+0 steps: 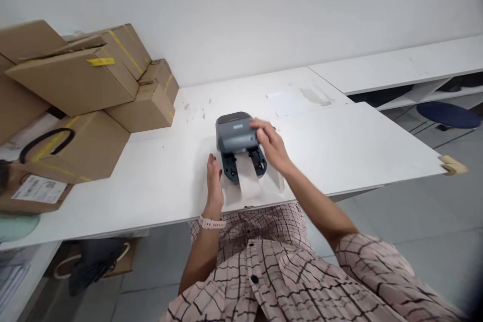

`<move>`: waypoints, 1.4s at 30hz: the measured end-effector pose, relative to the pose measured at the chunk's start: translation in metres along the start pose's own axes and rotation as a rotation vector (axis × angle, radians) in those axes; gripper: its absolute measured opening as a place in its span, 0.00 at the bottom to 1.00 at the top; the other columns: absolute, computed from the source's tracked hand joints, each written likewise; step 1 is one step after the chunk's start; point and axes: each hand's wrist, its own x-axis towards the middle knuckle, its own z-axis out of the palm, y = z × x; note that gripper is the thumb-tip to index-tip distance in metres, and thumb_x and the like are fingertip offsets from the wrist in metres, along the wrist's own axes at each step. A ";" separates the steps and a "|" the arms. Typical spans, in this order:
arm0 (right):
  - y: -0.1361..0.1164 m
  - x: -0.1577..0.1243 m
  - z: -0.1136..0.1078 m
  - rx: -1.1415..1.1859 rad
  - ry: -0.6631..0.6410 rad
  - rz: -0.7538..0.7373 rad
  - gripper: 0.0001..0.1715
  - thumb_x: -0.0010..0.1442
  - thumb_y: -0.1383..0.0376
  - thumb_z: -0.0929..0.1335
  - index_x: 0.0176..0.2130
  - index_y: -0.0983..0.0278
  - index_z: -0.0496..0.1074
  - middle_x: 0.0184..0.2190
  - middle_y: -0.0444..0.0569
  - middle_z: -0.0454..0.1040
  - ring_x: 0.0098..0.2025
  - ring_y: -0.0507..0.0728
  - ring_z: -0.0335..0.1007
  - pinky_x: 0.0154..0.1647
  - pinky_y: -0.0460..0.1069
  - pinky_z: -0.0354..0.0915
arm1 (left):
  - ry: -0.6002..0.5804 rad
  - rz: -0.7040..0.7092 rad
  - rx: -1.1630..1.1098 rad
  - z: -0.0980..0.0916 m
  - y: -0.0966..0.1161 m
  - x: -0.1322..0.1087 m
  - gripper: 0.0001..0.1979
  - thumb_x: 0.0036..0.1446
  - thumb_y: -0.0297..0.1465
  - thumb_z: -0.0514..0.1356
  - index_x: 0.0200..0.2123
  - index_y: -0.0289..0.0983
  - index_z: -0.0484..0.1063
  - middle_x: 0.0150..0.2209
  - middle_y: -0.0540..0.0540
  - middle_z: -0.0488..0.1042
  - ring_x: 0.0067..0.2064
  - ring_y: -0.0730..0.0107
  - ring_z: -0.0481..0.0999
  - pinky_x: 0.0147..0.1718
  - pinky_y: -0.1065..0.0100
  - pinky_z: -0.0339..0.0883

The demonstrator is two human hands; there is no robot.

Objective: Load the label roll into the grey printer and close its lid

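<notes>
A dark grey label printer (236, 136) stands on the white table, its lid tilted up over the dark interior at the front. From its middle a white paper strip (248, 176) runs out toward the table's near edge. My right hand (270, 143) lies against the right side of the lid, fingers stretched out over it. On the printer's left, my left hand (215, 181) rests edge-on at the table with fingers straight; it holds nothing. Whether the left hand touches the printer's side I cannot tell.
Cardboard boxes (81, 80) are piled at the left of the table (162, 186). A white paper sheet (281, 103) lies behind the printer to the right. Yellowish padding (453, 165) covers the table's right corner, and a blue stool (449, 113) stands beyond it.
</notes>
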 end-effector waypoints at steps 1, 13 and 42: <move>0.000 -0.023 0.005 -0.032 0.013 0.015 0.22 0.75 0.54 0.54 0.54 0.54 0.70 0.61 0.50 0.70 0.68 0.59 0.60 0.70 0.59 0.57 | 0.005 0.017 0.014 0.004 0.004 0.003 0.42 0.62 0.58 0.51 0.73 0.48 0.47 0.76 0.46 0.44 0.74 0.54 0.49 0.67 0.60 0.57; 0.060 -0.086 0.041 0.315 -0.014 0.538 0.43 0.68 0.46 0.62 0.73 0.57 0.43 0.72 0.59 0.53 0.72 0.65 0.54 0.65 0.62 0.65 | -0.096 0.011 -0.042 0.023 -0.004 0.003 0.35 0.59 0.45 0.65 0.66 0.43 0.61 0.64 0.39 0.69 0.62 0.53 0.72 0.55 0.59 0.72; 0.004 -0.054 0.022 -0.456 -0.251 -0.183 0.18 0.72 0.62 0.58 0.57 0.58 0.67 0.49 0.52 0.79 0.62 0.63 0.67 0.73 0.65 0.41 | -0.257 -0.318 0.038 0.022 -0.015 -0.069 0.25 0.43 0.52 0.70 0.22 0.37 0.69 0.20 0.52 0.68 0.19 0.79 0.61 0.20 0.71 0.53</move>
